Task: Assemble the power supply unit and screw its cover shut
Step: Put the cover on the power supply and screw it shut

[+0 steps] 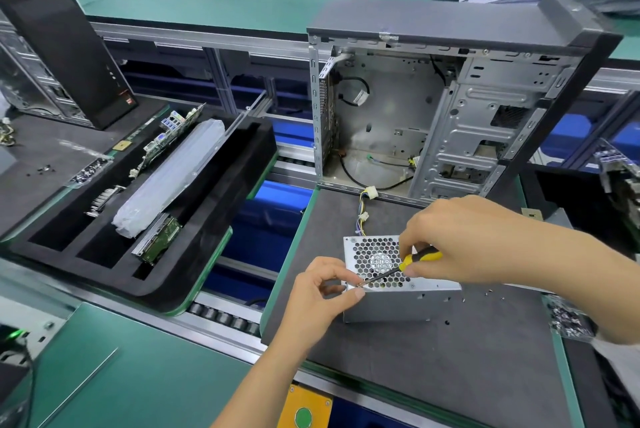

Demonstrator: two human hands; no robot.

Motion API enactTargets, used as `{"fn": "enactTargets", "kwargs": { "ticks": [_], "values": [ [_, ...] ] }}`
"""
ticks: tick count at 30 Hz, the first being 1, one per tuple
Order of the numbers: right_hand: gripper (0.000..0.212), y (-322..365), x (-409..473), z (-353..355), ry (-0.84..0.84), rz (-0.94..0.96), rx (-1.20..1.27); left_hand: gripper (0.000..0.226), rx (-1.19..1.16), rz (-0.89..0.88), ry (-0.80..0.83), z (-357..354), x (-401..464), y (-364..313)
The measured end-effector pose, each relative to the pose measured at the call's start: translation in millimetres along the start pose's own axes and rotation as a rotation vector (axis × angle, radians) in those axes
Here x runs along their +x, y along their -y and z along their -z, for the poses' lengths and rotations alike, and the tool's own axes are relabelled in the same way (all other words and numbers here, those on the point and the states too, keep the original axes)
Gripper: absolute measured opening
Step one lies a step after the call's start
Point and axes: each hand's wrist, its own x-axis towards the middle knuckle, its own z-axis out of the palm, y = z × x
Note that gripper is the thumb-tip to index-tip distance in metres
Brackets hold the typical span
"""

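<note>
On the near worktop (415,375), left hand (322,292) fingers pinch the power supply unit (398,303) corner, steadying it; right hand (460,240) fingers clamp the screwdriver (412,261), its tip at that corner.

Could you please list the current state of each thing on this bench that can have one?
Silver metal power supply unit with honeycomb grille: lying flat on the grey mat, cables out.
Yellow-and-black-handled screwdriver: tip at the unit's front left corner.
Right hand: grips the screwdriver.
Left hand: fingers pinch at that corner.
Grey metal computer case: upright, side open.
Loose small screws: scattered on the mat.
</note>
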Motion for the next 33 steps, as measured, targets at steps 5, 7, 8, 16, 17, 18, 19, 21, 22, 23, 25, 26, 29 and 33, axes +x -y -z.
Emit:
{"fn": "enactTargets", "kwargs": {
  "ticks": [5,7,8,16,17,18,19,21,22,23,25,26,29,33],
  "values": [
    [0.016,20.8,21.5,22.1,-0.057,0.101,-0.313,0.024,0.004,0.008,-0.001,-0.5,-0.9,-5.1],
    [0.032,29.5,32.6,24.8,-0.075,0.140,-0.423,0.022,-0.001,0.015,-0.004,-1.0,-1.2,-6.2],
    [0.040,32.5,36.4,26.2,-0.073,0.155,-0.457,0.021,-0.005,0.014,-0.005,-1.3,-1.5,-6.7],
    [0.038,34.2,31.2,31.6,0.018,0.123,-0.441,0.027,-0.033,0.009,0.019,-0.1,-5.7,0.3],
    [0.034,34.1,29.4,33.4,0.030,0.111,-0.419,0.030,-0.045,0.014,0.022,0.0,-6.6,1.5],
    [0.030,34.0,27.7,35.4,0.040,0.100,-0.401,0.032,-0.053,0.016,0.024,0.0,-7.2,2.2],
    [0.028,33.4,26.2,37.2,0.045,0.091,-0.389,0.034,-0.053,0.016,0.024,0.2,-7.2,2.5],
    [0.026,31.3,24.6,40.5,0.034,0.081,-0.391,0.033,-0.044,0.015,0.024,1.0,-6.5,2.8],
    [0.026,30.3,24.1,41.8,0.024,0.079,-0.400,0.032,-0.039,0.014,0.022,1.2,-6.4,2.6],
    [0.026,29.5,23.5,42.7,0.013,0.079,-0.410,0.031,-0.033,0.013,0.021,1.0,-6.3,2.3],
    [0.026,28.6,23.0,43.1,0.001,0.082,-0.428,0.029,-0.025,0.009,0.018,0.1,-6.6,1.7],
    [0.025,28.6,23.3,42.5,0.003,0.084,-0.430,0.029,-0.025,0.008,0.017,-0.5,-6.9,1.2],
    [0.026,29.9,25.7,38.1,0.016,0.082,-0.431,0.025,-0.032,0.006,0.010,-1.1,-6.4,-0.3],
    [0.034,31.3,28.7,32.9,-0.005,0.090,-0.445,0.026,-0.035,0.009,0.008,-1.7,-6.5,-0.7]
  ]
}}
